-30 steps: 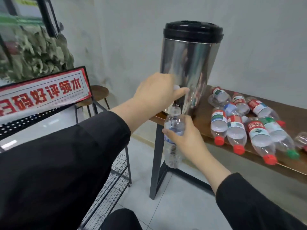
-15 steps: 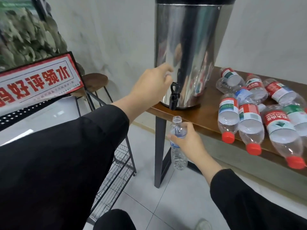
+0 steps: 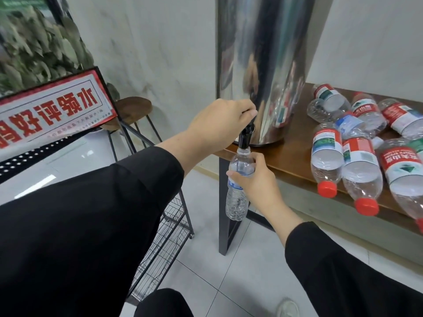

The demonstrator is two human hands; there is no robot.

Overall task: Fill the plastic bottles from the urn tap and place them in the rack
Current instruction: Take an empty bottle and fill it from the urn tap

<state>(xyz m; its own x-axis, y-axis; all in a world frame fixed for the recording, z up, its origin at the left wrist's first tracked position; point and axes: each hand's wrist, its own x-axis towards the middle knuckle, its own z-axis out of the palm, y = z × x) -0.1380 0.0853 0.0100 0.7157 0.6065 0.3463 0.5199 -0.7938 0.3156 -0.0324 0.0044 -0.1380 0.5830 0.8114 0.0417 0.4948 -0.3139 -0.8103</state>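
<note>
The left hand [image 3: 219, 124] curls over the black tap [image 3: 246, 136] at the foot of the steel urn [image 3: 263, 65], fingers closed on its lever. The right hand [image 3: 258, 181] grips a clear, uncapped plastic bottle [image 3: 238, 188] around its shoulder, holding it upright with its mouth touching the spout, just off the bench's [image 3: 295, 163] left corner and above the tiled floor. The bottle's blue label is too small to read. Both forearms, in black sleeves, reach forward from below.

Capped bottles [image 3: 357, 161] with red and green labels lie on their sides on the bench to the right of the urn, caps overhanging its front edge; their print is mirrored and unclear. A red-bordered sign [image 3: 52, 110] on the left shows mirrored Chinese characters. The wire rack [image 3: 164, 236] stands below it, beside the bench leg.
</note>
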